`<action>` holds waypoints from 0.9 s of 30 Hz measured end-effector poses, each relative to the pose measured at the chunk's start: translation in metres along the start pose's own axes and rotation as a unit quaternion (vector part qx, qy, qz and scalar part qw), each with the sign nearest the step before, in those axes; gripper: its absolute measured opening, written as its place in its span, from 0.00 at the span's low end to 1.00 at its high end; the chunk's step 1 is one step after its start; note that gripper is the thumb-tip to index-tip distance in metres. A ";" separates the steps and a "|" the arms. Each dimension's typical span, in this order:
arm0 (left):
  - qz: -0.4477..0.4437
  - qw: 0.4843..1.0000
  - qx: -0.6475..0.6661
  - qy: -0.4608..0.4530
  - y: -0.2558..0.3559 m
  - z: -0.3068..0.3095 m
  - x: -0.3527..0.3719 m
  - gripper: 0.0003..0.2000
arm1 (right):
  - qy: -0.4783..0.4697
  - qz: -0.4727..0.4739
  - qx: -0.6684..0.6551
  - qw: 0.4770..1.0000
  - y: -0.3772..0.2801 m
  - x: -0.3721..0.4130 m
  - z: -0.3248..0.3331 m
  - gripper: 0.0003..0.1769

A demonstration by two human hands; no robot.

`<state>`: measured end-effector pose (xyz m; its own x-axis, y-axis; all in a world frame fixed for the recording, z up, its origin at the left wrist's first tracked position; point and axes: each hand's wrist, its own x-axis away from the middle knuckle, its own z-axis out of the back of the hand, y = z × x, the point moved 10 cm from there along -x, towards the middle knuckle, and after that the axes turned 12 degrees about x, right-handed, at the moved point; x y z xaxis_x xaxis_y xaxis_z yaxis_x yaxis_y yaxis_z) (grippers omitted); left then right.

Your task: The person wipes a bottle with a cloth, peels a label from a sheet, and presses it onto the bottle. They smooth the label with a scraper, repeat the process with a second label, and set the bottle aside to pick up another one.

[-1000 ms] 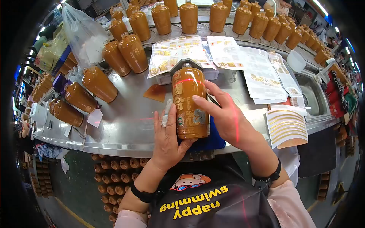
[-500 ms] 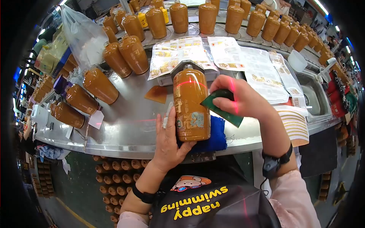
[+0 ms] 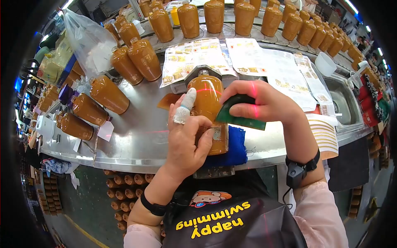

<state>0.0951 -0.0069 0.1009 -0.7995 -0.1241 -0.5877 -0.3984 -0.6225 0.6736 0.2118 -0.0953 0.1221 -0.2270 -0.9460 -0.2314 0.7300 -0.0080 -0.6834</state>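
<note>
A glossy brown bottle lies tilted on the bench with its neck in a notched grey holder. Over its lower front is my left hand, thumb and index pinched together close to the surface; whatever is between them is too small to make out. White wrapping covers one finger of that hand, which rests against the bottle. My right hand grips a flat green scraper, whose corner is at the bottle's right side. Under the bottle's base sits a blue cloth. My left hand hides much of the bottle's design.
Printed sheets cover the bench behind the holder. Several brown bottles stand at left, and more line the conveyor at the back. A brown flat piece lies left of the bottle. At right are a white cup and a sink.
My left hand has moved from the bottle's lower left side up over its front and now pinches. The right hand with the scraper has shifted slightly. Bottles on the conveyor have moved left.
</note>
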 end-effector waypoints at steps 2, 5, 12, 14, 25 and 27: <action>-0.032 0.999 -0.024 0.003 0.006 -0.001 -0.005 0.05 | 0.043 -0.019 0.043 0.998 0.006 0.012 0.003 0.19; -0.031 0.999 -0.012 -0.003 0.012 -0.002 -0.008 0.05 | 0.137 0.046 0.167 0.975 -0.021 0.022 -0.007 0.26; 0.031 0.992 0.117 0.019 -0.008 0.011 0.008 0.08 | 0.144 0.073 0.216 0.963 -0.049 0.021 -0.031 0.24; 0.045 0.988 0.138 0.050 -0.016 0.017 0.020 0.10 | 0.145 0.088 0.214 0.962 -0.049 0.023 -0.031 0.20; -0.165 0.975 -0.133 -0.060 0.029 -0.006 0.048 0.20 | 0.185 0.081 0.293 0.934 -0.034 0.042 -0.021 0.14; -0.156 0.973 -0.150 -0.075 0.029 -0.013 0.046 0.26 | 0.195 0.051 0.347 0.916 -0.027 0.048 -0.018 0.15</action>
<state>0.0523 -0.0408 0.0874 -0.7262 0.2085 -0.6552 -0.5016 -0.8123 0.2976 0.1696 -0.1348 0.1167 -0.2486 -0.7669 -0.5917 0.9637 -0.2573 -0.0714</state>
